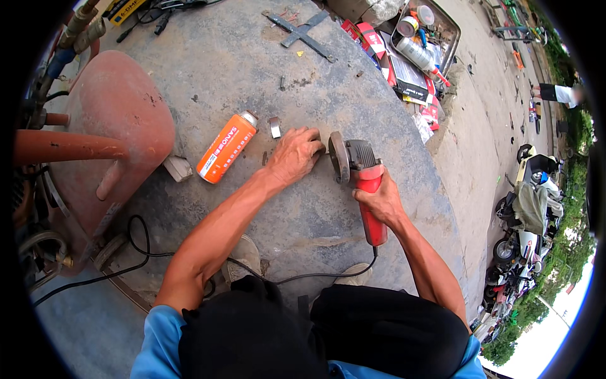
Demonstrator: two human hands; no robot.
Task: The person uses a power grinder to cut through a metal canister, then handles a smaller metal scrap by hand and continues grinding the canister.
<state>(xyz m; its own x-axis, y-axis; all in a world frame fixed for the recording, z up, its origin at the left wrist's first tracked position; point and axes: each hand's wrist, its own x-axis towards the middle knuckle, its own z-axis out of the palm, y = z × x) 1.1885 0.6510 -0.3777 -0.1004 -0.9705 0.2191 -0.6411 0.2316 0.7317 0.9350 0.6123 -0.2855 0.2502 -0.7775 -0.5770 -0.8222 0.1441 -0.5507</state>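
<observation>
My right hand (385, 199) is wrapped round the red body of an angle grinder (371, 208), whose dark head and guarded disc point away from me. Just left of the disc, my left hand (295, 153) is closed, fingertips pinched together close to the disc's edge. Whatever those fingers hold is hidden or too small to name. A short, shiny metal piece (274, 127) lies on the ground beside the left hand. Farther left rests an orange spray can (227, 147) on its side. The grinder's black cord (315, 276) runs leftward past my feet.
A reddish metal tank (120, 107) stands at the left, with a small block (178, 168) beside it. Crossed metal strips (300, 35) lie at the far side. A tray (449, 47) of cans and boxes sits at far right. Motorbikes (527, 215) and a person (558, 94) are beyond.
</observation>
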